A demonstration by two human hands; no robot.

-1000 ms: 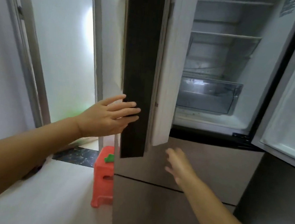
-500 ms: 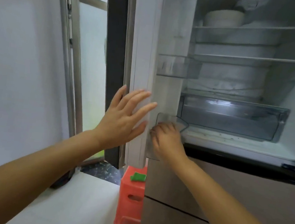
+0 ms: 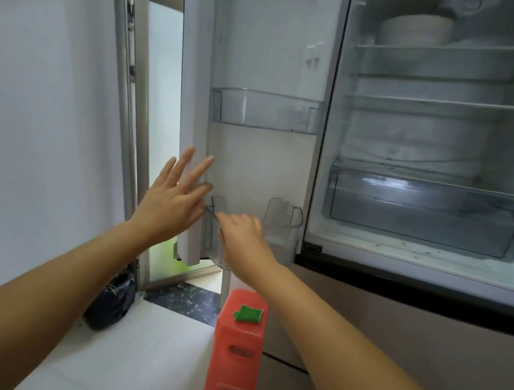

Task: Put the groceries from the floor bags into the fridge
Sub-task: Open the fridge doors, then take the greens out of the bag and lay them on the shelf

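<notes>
1. Since a second ago the fridge's left door (image 3: 263, 67) has swung from nearly edge-on to wide open, so its inner face and clear door bins now face the camera.
2. The left hand (image 3: 171, 201) lies flat against the door's outer edge, fingers (image 3: 203, 166) straight and spread, gripping nothing; it appears to be steadying the door.
3. The right hand (image 3: 241, 234), which hung free below the door a second ago, now sits at the front of the lower door bin (image 3: 280, 229). Its fingers curl over the clear rim, seemingly gripping it, though the back of the hand hides the contact.
4. The upper door bin (image 3: 265, 109) looks empty, and so does the crisper drawer (image 3: 423, 210) inside the fridge (image 3: 448, 136). A white bowl (image 3: 415, 30) stands on the top shelf.
5. No grocery bag or grocery item can be identified in view; a dark bag (image 3: 112, 300) sits on the floor by the doorway, its contents unclear. A red stool (image 3: 238, 346) with a green cloth (image 3: 247, 314) stands beside the fridge.
6. Judgement: the fridge is now open and ready, but no loading has started; fetching groceries comes next.
</notes>
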